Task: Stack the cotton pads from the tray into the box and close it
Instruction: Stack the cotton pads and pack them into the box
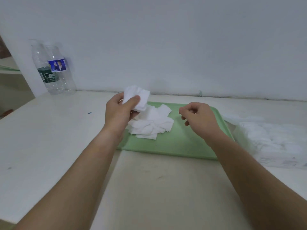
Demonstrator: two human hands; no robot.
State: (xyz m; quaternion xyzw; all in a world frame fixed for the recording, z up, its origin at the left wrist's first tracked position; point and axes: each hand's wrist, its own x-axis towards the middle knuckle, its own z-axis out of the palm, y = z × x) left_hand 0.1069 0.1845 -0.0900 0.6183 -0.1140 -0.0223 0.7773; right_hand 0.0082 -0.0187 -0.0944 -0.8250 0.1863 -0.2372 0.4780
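**A:** What were the fingers doing at that point?

**B:** On the left hand [118, 113], the fingers [132, 101] were clamped on a small stack of cotton pads [140, 97], with the thumb across the front. The stack was in the air, above the far left corner of the tray [182, 146]. The right hand [197, 118] hovered over the tray's right half with its fingers curled in together. I could see nothing in them.

**A:** And the rest of the pads?

**B:** A loose pile of pads [152, 124] lay on the left part of the green tray, overlapping at all angles, just beside the left wrist. The tray sat near the far edge of the table [49, 138], about midway along it.

**A:** Was the box in view?

**B:** Not plainly. Some translucent white packaging [269, 138] lay touching the tray's right rim, towards the table's right edge. It was too blurred to tell whether it was the box, or whether it was open. Two clear water bottles [54, 70] stood at the far left corner, against the wall.

**A:** So how far along was it?

**B:** Early to middle, I'd judge. A few pads had been gathered and squared. The pile was yet to be collected, nothing visibly sat in a box, and the closing was all to come.
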